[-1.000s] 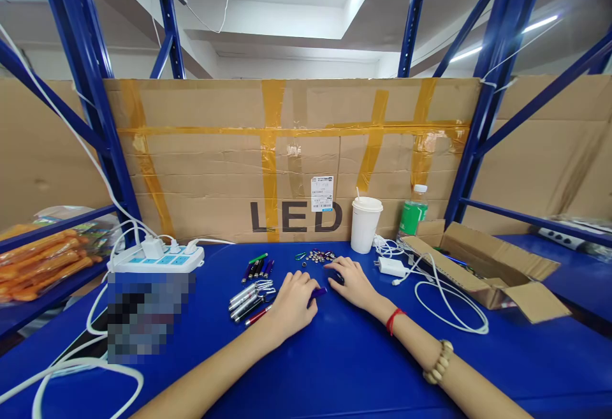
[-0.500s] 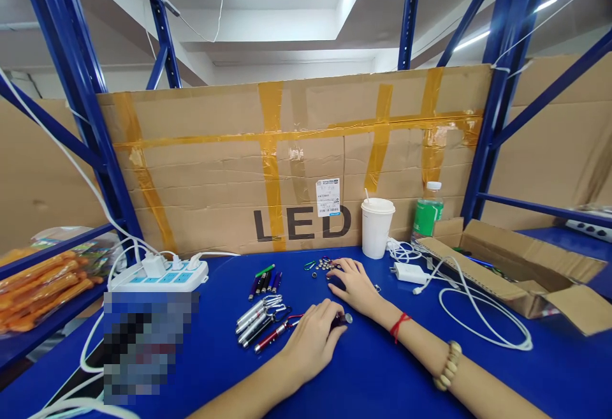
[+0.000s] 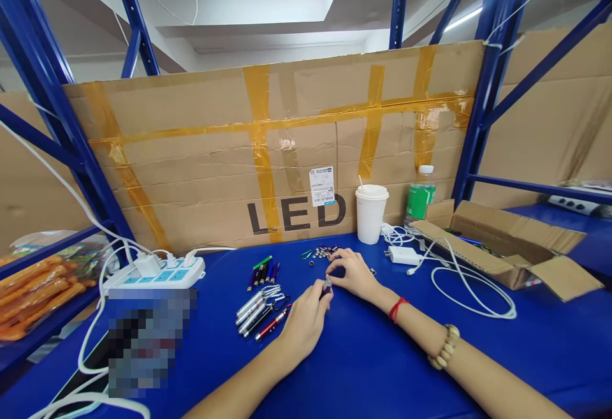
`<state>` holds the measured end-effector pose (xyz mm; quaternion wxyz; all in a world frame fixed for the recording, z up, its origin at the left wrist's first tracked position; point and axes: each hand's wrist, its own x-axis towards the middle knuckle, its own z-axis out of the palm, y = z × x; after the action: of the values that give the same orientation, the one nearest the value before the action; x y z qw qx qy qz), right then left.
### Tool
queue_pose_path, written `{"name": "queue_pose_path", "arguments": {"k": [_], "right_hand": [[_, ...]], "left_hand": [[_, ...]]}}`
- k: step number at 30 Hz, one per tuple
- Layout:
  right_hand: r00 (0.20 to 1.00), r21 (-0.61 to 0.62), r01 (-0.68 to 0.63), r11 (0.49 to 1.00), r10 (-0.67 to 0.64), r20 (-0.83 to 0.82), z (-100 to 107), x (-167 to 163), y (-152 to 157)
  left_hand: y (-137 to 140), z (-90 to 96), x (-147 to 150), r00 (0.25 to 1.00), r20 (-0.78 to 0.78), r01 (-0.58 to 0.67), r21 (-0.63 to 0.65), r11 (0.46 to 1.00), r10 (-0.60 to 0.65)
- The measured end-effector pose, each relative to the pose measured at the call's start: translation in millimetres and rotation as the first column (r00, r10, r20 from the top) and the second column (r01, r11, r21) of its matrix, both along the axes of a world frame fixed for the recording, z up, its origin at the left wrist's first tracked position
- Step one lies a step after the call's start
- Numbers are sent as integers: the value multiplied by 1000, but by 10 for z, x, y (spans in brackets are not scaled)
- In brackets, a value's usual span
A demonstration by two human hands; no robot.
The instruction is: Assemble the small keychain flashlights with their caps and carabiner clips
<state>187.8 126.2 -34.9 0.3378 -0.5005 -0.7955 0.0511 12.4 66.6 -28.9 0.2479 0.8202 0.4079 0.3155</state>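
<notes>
My left hand (image 3: 305, 320) is closed round a short dark purple tube with a silvery end (image 3: 327, 287), most of it hidden by the fingers. Thumb and forefinger of my right hand (image 3: 352, 273) are pinched together just beside that end; whatever is between them is too small to make out. Behind the right fingertips lies a scatter of small metal rings and caps (image 3: 321, 252), with a green carabiner clip (image 3: 306, 255). Left of my left hand are several silver and black penlight-like tubes (image 3: 258, 309) with clips, and a red one (image 3: 272, 324). Short dark tubes (image 3: 262, 275) lie behind them.
A white power strip (image 3: 157, 273) with plugs stands at the left. Towards the back are a lidded white cup (image 3: 371, 215) and a green-labelled bottle (image 3: 421, 197). An open cardboard box (image 3: 507, 247), a charger (image 3: 403, 255) and its looping cable occupy the right. Cardboard (image 3: 215, 170) walls the back.
My left hand has raised and turned the purple tube so its silvery end points upward. My right hand has drawn back from the small parts, its fingers now pinched beside the tube. The view has shifted slightly.
</notes>
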Motion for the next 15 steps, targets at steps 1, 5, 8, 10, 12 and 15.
{"name": "queue_pose_path", "arguments": {"k": [1,5,8,10,12,15], "right_hand": [[1000,-1,-12,1000,12,-20,1,-7,-10],[988,43,-55,998,60,-139,26,-47,-41],[957,120,-76,990,106,-269,78,-104,-79],[930,163,-118,980,167,-329,114,-148,-116],[905,189,-177,966,235,-354,141,-185,-153],[879,202,-242,949,302,-368,162,-208,-187]], "left_hand": [[6,-6,-2,1000,15,-9,-3,1000,9],[45,-31,-8,995,90,-47,-6,999,47],[74,-46,-9,986,144,-88,-22,996,90],[89,-55,-8,979,168,-109,-29,994,112],[99,-61,-6,974,186,-125,-30,992,129],[106,-62,-2,970,198,-138,-36,990,142]]}}
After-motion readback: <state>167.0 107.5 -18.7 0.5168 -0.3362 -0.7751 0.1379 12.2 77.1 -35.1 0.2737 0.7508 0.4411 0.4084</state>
